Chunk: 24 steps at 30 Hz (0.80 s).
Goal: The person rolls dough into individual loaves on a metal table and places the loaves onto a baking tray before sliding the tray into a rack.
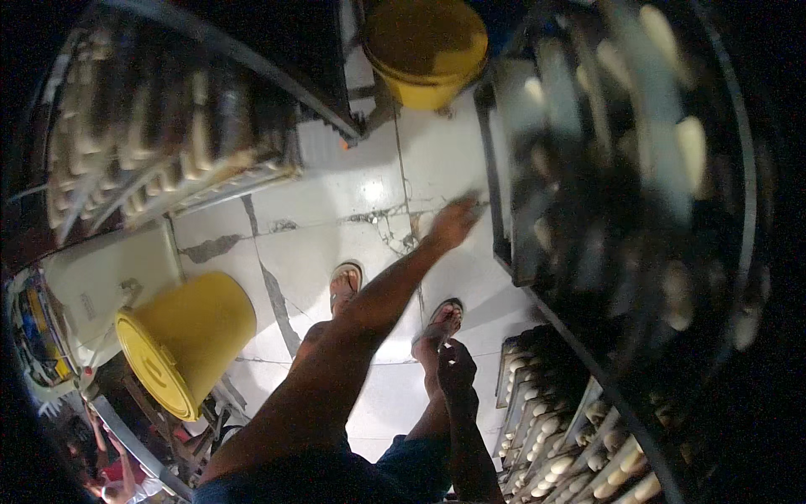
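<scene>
My left hand (456, 221) reaches across the middle, its arm stretched from the lower left. Motion smears its fingers, which end close to the edge of a dark metal rack (495, 160) on the right; whether they touch it I cannot tell. Trays in that rack carry pale, elongated pieces that look like dough, blurred here. Lower down, in front of my leg, hangs my right hand (456, 367) with its fingers curled together. A tiny pale spot shows at its fingertips, too small to name.
Another rack (336, 126) with loaded trays stands at the upper left, and pale rolls (546, 437) fill trays at the lower right. One yellow lidded bucket (428, 59) is at the top, another yellow bucket (201, 328) at the left. The tiled floor (319, 202) is cracked. A person (126, 483) is at the lower left.
</scene>
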{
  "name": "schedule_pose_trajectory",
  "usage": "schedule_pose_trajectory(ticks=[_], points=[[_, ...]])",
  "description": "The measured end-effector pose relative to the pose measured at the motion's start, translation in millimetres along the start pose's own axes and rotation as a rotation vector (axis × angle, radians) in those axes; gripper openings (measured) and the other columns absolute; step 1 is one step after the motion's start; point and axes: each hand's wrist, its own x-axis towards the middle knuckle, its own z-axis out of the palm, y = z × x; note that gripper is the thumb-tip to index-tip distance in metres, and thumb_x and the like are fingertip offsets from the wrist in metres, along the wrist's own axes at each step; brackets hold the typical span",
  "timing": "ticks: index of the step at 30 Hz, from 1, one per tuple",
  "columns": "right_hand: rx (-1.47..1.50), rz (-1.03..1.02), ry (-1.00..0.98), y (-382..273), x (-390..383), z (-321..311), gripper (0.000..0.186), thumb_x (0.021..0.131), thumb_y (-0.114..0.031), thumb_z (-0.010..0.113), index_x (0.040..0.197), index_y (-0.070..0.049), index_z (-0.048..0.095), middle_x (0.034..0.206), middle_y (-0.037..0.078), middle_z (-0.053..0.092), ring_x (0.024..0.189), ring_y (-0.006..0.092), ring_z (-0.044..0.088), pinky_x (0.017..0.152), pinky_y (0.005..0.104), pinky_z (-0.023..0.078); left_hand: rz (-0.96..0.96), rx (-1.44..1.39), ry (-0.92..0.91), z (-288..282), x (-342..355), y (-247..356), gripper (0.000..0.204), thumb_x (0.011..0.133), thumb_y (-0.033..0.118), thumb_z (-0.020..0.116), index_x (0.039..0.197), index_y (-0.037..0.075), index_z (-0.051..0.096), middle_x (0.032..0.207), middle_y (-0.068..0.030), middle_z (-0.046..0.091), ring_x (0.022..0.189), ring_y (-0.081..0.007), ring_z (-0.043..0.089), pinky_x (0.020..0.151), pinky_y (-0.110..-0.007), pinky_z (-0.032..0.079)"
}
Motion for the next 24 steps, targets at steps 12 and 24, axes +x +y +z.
schedule_pose_trajectory(ticks=[12, 24], points=[[-0.045, -0.436, 0.196, -73.4, -56.2, -114.9, 0.019, 0.092, -0.019, 0.068, 0.102, -0.003, 0.068, 0.079, 0.021, 0.064, 0.075, 0.0407, 0.068, 0.067, 0.0448, 0.054, -0.674, 0.43, 0.077, -330.7, -508.2, 101.7, 0.035, 0.096, 0.029, 0.07, 0.11, -0.003, 0.07, 0.101, -0.0232, 0.075, 0.091, -0.0329, 0.076, 0.078, -0.04, 0.06], [-0.03, -0.614, 0.182, -207.2, 3.8, -175.3, 0.018, 0.093, -0.021, 0.064, 0.098, -0.004, 0.066, 0.087, 0.023, 0.068, 0.082, 0.0455, 0.068, 0.073, 0.0511, 0.054, -0.815, -0.113, 0.452, -333.6, -524.2, 93.8, 0.034, 0.098, 0.032, 0.07, 0.114, 0.001, 0.071, 0.093, -0.0083, 0.074, 0.078, -0.0162, 0.069, 0.07, -0.03, 0.055]])
